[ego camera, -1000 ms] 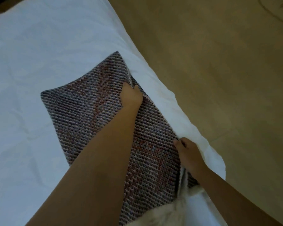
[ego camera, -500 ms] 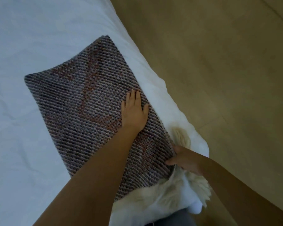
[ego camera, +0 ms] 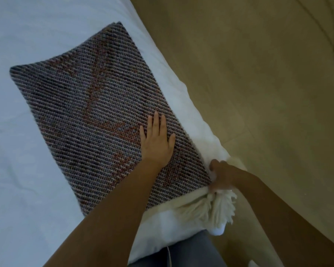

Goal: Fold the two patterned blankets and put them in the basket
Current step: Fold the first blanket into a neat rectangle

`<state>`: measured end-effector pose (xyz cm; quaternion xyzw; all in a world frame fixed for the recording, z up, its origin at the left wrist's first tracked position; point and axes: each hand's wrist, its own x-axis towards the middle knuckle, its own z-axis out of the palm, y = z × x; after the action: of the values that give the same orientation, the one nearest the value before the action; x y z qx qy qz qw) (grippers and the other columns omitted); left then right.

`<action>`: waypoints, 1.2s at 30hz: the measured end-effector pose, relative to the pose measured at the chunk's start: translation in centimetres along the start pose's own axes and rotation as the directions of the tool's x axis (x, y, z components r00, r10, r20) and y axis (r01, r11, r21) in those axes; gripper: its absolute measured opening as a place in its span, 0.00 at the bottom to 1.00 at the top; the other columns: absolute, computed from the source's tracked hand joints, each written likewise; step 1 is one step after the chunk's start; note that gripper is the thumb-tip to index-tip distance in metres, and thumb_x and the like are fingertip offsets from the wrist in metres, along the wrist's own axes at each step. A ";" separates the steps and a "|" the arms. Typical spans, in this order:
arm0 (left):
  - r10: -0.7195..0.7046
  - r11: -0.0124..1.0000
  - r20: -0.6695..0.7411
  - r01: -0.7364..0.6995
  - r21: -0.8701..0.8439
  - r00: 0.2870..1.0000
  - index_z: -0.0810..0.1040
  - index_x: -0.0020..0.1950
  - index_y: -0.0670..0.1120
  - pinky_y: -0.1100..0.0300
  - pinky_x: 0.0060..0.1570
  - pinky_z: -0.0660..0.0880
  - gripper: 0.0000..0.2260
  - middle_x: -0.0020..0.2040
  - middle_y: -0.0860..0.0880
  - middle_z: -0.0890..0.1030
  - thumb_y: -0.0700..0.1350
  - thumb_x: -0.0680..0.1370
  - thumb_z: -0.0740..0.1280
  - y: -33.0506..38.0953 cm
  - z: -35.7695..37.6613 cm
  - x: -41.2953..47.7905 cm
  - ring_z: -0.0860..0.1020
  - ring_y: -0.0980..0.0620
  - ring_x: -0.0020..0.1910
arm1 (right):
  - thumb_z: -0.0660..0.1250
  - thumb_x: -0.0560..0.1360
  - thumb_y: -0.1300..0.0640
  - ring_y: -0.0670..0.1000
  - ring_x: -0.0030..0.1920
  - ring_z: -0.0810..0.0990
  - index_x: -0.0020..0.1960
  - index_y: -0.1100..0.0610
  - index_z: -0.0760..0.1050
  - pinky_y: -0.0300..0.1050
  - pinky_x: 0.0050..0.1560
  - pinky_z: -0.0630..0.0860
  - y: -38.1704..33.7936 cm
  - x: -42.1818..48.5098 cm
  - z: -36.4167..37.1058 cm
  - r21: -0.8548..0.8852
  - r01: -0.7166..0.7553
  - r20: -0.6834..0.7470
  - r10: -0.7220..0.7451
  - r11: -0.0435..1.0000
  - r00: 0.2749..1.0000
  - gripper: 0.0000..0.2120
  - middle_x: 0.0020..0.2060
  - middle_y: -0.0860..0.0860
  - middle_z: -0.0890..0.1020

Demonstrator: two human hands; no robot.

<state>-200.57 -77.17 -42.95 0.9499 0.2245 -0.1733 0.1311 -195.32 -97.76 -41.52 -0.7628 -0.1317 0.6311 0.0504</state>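
Folded blanket (ego camera: 96,112) lies flat at the bed's (ego camera: 27,45) floor-side edge. Left hand (ego camera: 157,143), fingers straight and slightly apart, presses it, apparently holding the fold. Right hand (ego camera: 221,176) fingers clamp its fringed corner, likely squaring it.

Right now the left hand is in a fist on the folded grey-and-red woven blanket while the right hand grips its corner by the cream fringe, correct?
No fist: the head view shows the left hand flat, fingers straight, on the folded grey-and-red woven blanket. The right hand does grip its corner by the cream fringe.
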 end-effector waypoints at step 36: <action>-0.106 0.991 0.021 0.108 -0.080 0.994 0.42 0.77 0.48 0.50 0.72 0.38 0.27 0.78 0.49 0.40 0.57 0.81 0.46 -9.5 -2.7 -3.5 0.38 0.50 0.76 | 0.61 0.74 0.59 0.60 0.54 0.71 0.56 0.63 0.71 0.51 0.50 0.71 -13.8 -0.1 -3.8 -0.247 0.282 -0.662 -0.374 0.927 0.650 0.12 0.53 0.60 0.72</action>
<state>-207.23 -69.44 -40.80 0.9290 0.2810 -0.1786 0.1619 -193.54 -84.16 -37.27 -0.9086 -0.2767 0.2671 0.1632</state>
